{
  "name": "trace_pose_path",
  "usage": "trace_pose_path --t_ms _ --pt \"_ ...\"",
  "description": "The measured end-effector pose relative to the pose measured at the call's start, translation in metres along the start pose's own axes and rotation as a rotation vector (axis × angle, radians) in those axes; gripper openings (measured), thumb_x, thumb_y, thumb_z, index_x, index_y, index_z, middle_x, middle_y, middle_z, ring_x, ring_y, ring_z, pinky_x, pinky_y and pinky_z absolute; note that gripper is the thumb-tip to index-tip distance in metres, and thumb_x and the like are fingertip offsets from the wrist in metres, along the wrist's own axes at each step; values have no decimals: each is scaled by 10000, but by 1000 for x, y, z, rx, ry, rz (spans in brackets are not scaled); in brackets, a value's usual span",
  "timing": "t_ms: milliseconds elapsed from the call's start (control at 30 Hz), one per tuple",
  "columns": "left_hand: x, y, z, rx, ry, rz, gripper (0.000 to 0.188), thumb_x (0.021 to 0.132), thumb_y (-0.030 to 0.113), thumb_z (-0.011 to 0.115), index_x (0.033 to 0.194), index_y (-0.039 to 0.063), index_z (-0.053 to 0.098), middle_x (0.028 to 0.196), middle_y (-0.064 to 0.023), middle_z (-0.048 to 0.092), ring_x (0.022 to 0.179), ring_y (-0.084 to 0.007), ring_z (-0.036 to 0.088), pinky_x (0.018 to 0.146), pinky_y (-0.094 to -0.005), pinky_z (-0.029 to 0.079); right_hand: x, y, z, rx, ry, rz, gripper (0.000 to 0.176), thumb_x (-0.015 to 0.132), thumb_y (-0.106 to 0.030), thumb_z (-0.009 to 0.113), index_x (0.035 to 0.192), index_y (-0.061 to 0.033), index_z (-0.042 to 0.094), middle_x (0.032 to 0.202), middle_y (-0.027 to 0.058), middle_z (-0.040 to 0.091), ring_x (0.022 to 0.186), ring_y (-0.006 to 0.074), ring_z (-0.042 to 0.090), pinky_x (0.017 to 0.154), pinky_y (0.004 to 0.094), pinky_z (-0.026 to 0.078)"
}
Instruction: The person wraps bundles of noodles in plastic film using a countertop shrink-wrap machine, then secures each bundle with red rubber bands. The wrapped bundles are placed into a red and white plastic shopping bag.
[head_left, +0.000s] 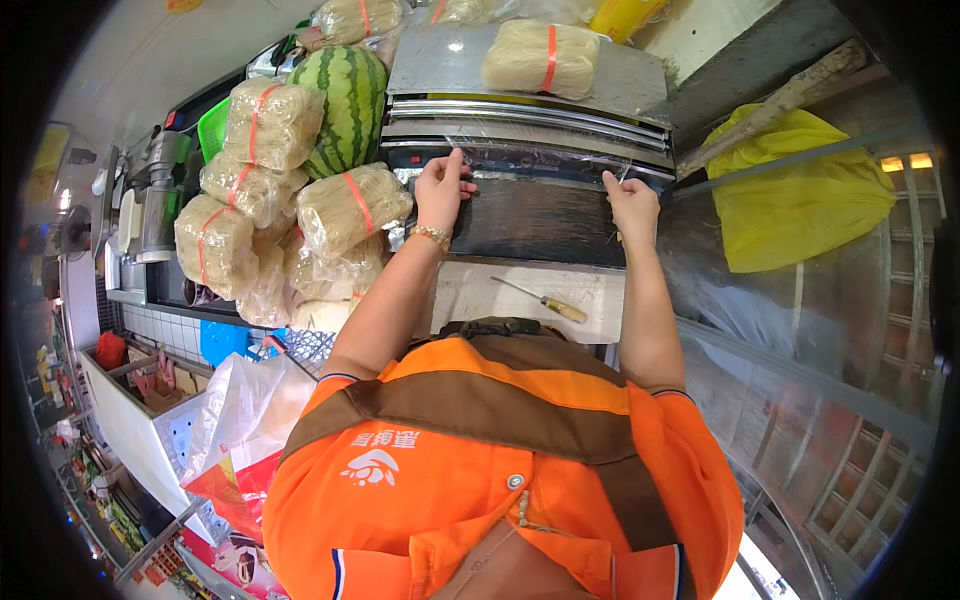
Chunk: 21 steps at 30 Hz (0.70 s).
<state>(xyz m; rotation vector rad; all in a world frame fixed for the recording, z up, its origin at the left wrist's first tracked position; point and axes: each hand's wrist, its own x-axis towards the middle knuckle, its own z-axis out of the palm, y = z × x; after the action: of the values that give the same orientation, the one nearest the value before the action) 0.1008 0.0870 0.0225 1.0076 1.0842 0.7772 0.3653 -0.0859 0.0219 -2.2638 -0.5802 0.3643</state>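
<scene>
Before me stands a cling film wrapping machine with metal rollers and a dark flat plate at its front. Clear plastic film stretches over the front bar, faint and shiny. At its left end, my left hand pinches the film edge between thumb and finger. My right hand grips the other end the same way, above the plate's right side. On the machine's metal top lies a wrapped bundle of dry noodles with a red band. A screwdriver-like tool with a yellowish handle rests below the plate.
Left of the machine, several wrapped noodle bundles are piled against a watermelon. A yellow plastic bag hangs at the right, near a wooden pole. A clear and red plastic bag is at my lower left.
</scene>
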Motion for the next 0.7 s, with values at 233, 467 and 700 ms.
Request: trace_pose_path --t_ms 233,467,700 --pt "1 6 -1 100 -11 44 273 1025 315 671 920 71 606 782 -21 651 605 -93 604 557 -237 469 -6 -1 -11 218 -95 40 274 950 -233 700 816 4 728 729 85 734 597 144 655 593 320 494" --pt "-6 15 -22 -87 -63 141 286 1061 287 618 857 115 517 714 23 521 589 -91 503 549 -241 399 -2 0 -40 677 -362 163 238 988 -165 644 811 -14 696 650 34 640 472 57 472 440 228 317" --pt "-7 23 -30 -158 -77 2 237 1056 297 619 933 100 573 816 -16 597 682 -137 606 621 -275 497 6 8 -53 868 -536 219 247 1009 -197 651 810 -51 659 640 2 594 475 46 456 444 206 308"
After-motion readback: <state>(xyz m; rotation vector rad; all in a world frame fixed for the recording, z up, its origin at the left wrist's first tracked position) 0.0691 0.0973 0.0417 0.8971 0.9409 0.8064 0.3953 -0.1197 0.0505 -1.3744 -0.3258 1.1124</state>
